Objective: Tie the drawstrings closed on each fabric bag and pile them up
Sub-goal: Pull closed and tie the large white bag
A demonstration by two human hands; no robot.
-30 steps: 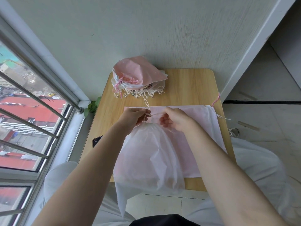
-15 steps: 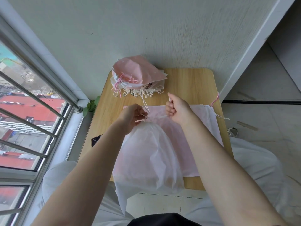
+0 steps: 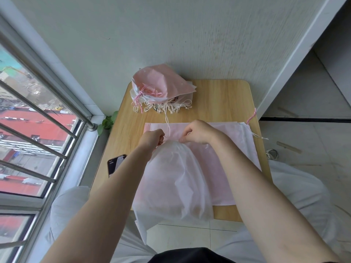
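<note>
We are sitting in what looks like an enclosed balcony or narrow window nook of an upper-floor flat. A small wooden table (image 3: 218,99) is standing against a pale textured wall (image 3: 171,38) at the far side. On the left, a window with metal bars (image 3: 38,111) is looking down on red rooftops (image 3: 28,126) well below. Pale floor tiles (image 3: 313,145) are running off to the right.
</note>
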